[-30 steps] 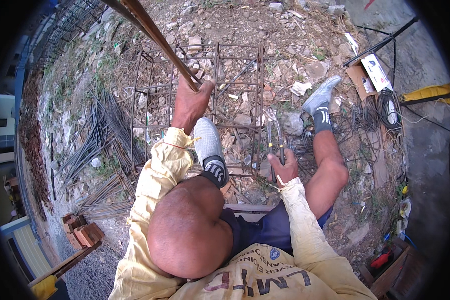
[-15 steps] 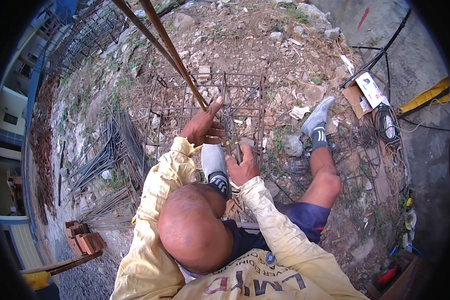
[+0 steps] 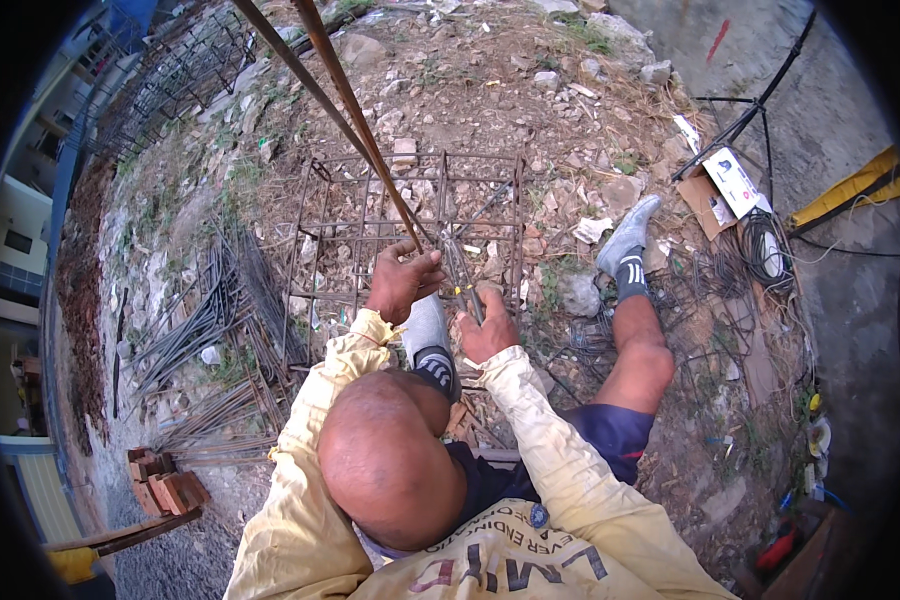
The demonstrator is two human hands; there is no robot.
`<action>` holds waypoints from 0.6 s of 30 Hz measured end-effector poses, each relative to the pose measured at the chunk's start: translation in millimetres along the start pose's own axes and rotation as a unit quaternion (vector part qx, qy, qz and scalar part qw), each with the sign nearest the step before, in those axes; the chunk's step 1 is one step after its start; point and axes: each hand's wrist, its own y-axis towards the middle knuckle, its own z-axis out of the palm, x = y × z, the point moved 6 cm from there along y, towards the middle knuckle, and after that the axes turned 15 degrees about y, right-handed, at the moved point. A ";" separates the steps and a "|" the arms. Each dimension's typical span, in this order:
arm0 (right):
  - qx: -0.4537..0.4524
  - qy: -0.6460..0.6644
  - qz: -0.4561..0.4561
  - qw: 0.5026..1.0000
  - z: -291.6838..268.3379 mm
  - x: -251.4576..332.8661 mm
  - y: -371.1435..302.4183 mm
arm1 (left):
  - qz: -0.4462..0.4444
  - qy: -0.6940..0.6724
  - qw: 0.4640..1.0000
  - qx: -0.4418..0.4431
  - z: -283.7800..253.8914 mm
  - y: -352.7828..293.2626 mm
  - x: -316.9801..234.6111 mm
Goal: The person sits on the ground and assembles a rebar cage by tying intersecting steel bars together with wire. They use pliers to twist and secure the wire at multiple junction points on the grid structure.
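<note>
Two long rusty rebar rods (image 3: 342,95) slant down from the upper left to a rebar cage (image 3: 490,200) lying on the rubble. My left hand (image 3: 400,285) is closed around the rods' lower end, just above the cage bars. My right hand (image 3: 485,328) sits right beside it, gripping a small hand tool (image 3: 463,282) with a yellow spot, its tip at the spot where the rods meet the cage. My grey-shoed feet rest on the ground, one under the hands (image 3: 428,335), one out to the right (image 3: 630,235).
A pile of dark rebar (image 3: 200,320) lies to the left, red bricks (image 3: 165,490) at the lower left. To the right are an open cardboard box (image 3: 720,185), coils of wire (image 3: 760,250), black cables and a yellow strip (image 3: 850,190). Stones and rubble cover the ground.
My left hand has slid down the rods toward the cage. My right hand with the tool has come up from near my knee to beside the left hand.
</note>
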 end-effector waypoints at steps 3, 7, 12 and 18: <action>0.007 -0.131 0.037 0.991 -12.7 -12.1 -4.2 | -0.009 0.051 0.998 -0.036 -1.9 -6.4 15.0; 0.117 -0.319 0.009 0.941 -34.3 -35.8 -27.3 | -0.091 -0.062 0.994 0.017 -0.6 -10.1 51.1; 0.239 -0.263 -0.114 0.928 -92.8 -74.6 -51.8 | -0.148 -0.187 0.968 -0.085 -25.9 -10.7 99.8; 0.084 -0.080 -0.195 0.974 -164.3 -27.5 -75.9 | -0.143 -0.267 0.941 -0.151 -38.6 -14.7 144.1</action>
